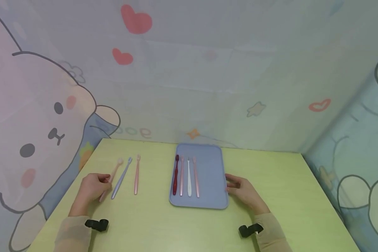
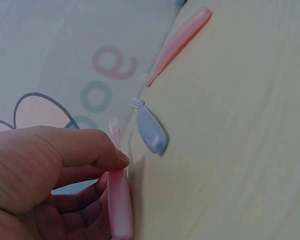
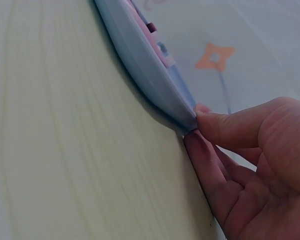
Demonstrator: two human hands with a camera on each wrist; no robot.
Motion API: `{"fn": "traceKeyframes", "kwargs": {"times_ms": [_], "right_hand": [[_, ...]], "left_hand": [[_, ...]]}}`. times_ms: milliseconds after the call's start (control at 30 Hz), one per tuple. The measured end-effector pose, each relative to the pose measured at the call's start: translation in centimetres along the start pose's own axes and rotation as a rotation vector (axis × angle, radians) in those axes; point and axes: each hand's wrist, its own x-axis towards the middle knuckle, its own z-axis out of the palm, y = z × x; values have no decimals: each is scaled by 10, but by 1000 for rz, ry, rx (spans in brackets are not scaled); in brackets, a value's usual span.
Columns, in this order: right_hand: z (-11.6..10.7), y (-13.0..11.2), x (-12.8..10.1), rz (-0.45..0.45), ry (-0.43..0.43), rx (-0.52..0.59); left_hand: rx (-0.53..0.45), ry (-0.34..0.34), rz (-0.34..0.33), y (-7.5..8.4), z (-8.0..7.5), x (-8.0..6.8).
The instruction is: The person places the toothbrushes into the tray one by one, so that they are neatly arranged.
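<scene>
Your left hand [image 1: 92, 189] pinches the pale pink toothbrush [image 1: 111, 178] with curled fingers [image 2: 97, 155], far left of the blue tray [image 1: 212, 175] on the green tabletop [image 1: 163, 227]. Next to that brush, a bit closer to the tray, lie a blue toothbrush [image 1: 122, 177] and then a pink toothbrush [image 1: 137, 175] (both flat, not touching). Your right hand [image 1: 244, 192] pinches the tray's right edge between thumb and fingers [image 3: 210, 165]. Four brushes lie side by side in the tray's left half: a dark red toothbrush [image 1: 176, 175], a light pink one [image 1: 181, 176], a white toothbrush [image 1: 189, 176] and a salmon toothbrush [image 1: 196, 176].
</scene>
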Motion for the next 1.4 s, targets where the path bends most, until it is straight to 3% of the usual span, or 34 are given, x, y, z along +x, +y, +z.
{"fn": "traceKeyframes", "kwargs": {"times_ms": [167,567,800,1133,1400], "right_hand": [[0,-1,-2,-17,-6,4],[-1,1,1,-2,-6,-17],[0,1,2,-2,-13,-23],[-1,3,2,-2,-13,-18],[-3,3,3,-6,-11,-42]], "left_hand": [[15,36,-7,-2,-2,-1],[-129,-11,16,12,-9,-6],[-205,8,63,25,-6,-6],[-367,-24,77,55,10,-8],[-584,-98,69,83,40,1]]}}
